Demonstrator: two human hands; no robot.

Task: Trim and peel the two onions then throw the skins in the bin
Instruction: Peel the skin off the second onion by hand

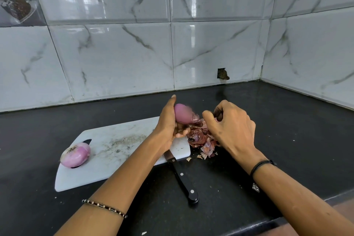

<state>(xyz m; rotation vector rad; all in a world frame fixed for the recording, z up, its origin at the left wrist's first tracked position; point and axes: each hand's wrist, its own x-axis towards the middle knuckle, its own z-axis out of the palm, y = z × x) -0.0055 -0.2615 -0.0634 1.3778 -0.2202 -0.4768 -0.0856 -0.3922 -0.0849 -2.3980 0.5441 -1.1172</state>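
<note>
Gripping an onion (pixel 183 114) in the left hand (pixel 168 122), thumb pointing up behind it, fingers curling round it from below, holding it up off the board (pixel 118 143). Pinching a loose skin (pixel 197 119) at the onion's right end with the right hand (pixel 229 124), fingers curling inward, back of the hand facing up toward the camera. Blurring slightly at that end of the onion. Reaching forward with both forearms, the left crossing the board's right end, the right coming in from the near right. Wearing a beaded bracelet (pixel 104 207) on the left forearm and a black cord (pixel 261 165) on the right wrist.

Keeping a heap of skins (pixel 201 140) just under and between the hands, on the counter (pixel 287 120) against the board's right edge, with a few scraps lying nearer the body. Leaving a knife (pixel 182 176) under the left wrist, blade on the board, black riveted handle pointing back toward the body. Leaving the other onion (pixel 75 155), pink and lying on its side, well to the left of the left hand, over the board's handle slot.

Working on a white board, marked with crumbs, on a black counter. Facing glossy white tiles (pixel 134 53) with grey veins, meeting in a corner beyond the right hand, with a ragged hole (pixel 222 74) low in the wall past the right hand.
</note>
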